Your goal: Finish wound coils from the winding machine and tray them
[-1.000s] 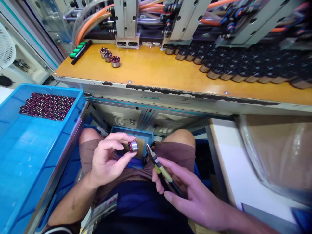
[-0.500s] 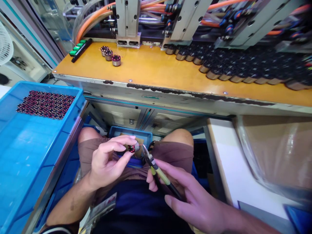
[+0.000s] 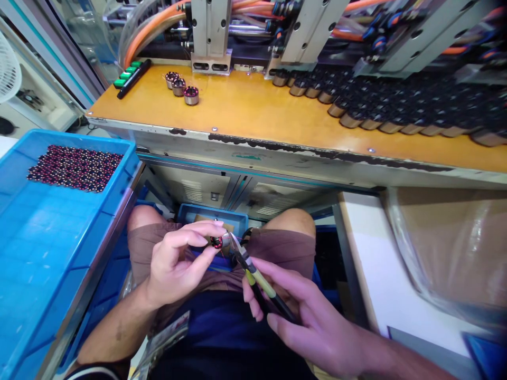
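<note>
Between the thumb and fingers of my left hand [image 3: 178, 264] is a small motor stator [image 3: 217, 241], a ring with dark red and black windings inside. My right hand [image 3: 304, 311] is wrapped round a pair of pliers [image 3: 257, 279] with yellow-green and black handles. The jaw tips of the pliers are right at the stator's right side, by a thin wire. Whether the jaws grip that wire is too small to tell. Both hands are above my lap.
Three stators [image 3: 178, 87] stand on the orange workbench [image 3: 245, 111], near a black pen [image 3: 133, 79]. Many dark cylindrical parts [image 3: 396, 105] fill its right side, below machine slides. At left, a blue tray [image 3: 39, 237] holds packed wound parts [image 3: 75, 168]. A blue bin [image 3: 214, 212] lies between my knees.
The pliers' tips have come closer to the stator, and the wire that stretched between them is less visible. My left hand keeps its pinch. The view has shifted slightly.
</note>
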`<state>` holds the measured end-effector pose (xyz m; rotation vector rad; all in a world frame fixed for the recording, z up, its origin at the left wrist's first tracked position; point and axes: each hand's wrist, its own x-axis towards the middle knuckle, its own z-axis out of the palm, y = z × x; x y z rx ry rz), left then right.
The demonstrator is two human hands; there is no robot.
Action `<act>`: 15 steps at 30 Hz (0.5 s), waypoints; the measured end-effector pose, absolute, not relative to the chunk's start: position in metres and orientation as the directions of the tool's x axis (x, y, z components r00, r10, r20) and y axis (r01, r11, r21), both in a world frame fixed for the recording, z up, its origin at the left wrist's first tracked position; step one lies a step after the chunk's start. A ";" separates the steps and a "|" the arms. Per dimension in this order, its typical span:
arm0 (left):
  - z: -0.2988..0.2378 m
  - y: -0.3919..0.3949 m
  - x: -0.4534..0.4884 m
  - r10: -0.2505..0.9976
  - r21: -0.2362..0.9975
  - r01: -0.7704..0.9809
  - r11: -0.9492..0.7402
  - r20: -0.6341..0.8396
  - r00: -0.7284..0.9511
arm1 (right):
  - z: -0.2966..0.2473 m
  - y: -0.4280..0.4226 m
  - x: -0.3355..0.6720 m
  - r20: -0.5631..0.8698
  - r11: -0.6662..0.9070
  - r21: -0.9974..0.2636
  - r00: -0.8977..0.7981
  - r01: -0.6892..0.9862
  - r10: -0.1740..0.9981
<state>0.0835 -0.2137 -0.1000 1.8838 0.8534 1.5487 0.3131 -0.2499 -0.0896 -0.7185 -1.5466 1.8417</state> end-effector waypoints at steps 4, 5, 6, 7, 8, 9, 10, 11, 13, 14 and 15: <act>-0.101 -0.215 0.083 0.767 0.756 0.128 -0.642 0.629 0.131 | -0.089 -0.250 0.314 -0.033 -0.138 -0.985 -0.661 -0.108 0.749; -0.102 -0.215 0.083 0.769 0.759 0.121 -0.639 0.626 0.130 | -0.089 -0.251 0.314 -0.036 -0.143 -0.984 -0.663 -0.108 0.748; -0.102 -0.215 0.083 0.771 0.763 0.112 -0.636 0.624 0.129 | -0.090 -0.251 0.314 -0.039 -0.148 -0.983 -0.665 -0.109 0.745; -0.103 -0.215 0.083 0.772 0.766 0.103 -0.635 0.623 0.128 | -0.090 -0.251 0.314 -0.044 -0.157 -0.982 -0.668 -0.110 0.743; -0.103 -0.216 0.083 0.772 0.767 0.096 -0.634 0.623 0.127 | -0.090 -0.251 0.315 -0.049 -0.167 -0.980 -0.669 -0.113 0.741; -0.104 -0.216 0.083 0.771 0.767 0.093 -0.635 0.624 0.127 | -0.091 -0.252 0.315 -0.056 -0.180 -0.977 -0.671 -0.116 0.740; -0.104 -0.216 0.082 0.772 0.767 0.092 -0.635 0.623 0.126 | -0.092 -0.252 0.315 -0.061 -0.193 -0.974 -0.673 -0.122 0.737; -0.105 -0.216 0.082 0.774 0.769 0.094 -0.632 0.621 0.125 | -0.092 -0.252 0.315 -0.064 -0.203 -0.971 -0.677 -0.128 0.733; -0.106 -0.217 0.082 0.777 0.771 0.101 -0.628 0.617 0.124 | -0.093 -0.253 0.315 -0.069 -0.217 -0.967 -0.681 -0.134 0.729; -0.106 -0.217 0.082 0.778 0.772 0.103 -0.627 0.616 0.123 | -0.092 -0.252 0.315 -0.071 -0.219 -0.967 -0.683 -0.133 0.727; -0.107 -0.217 0.082 0.779 0.772 0.105 -0.627 0.615 0.122 | -0.092 -0.252 0.315 -0.077 -0.220 -0.967 -0.684 -0.125 0.726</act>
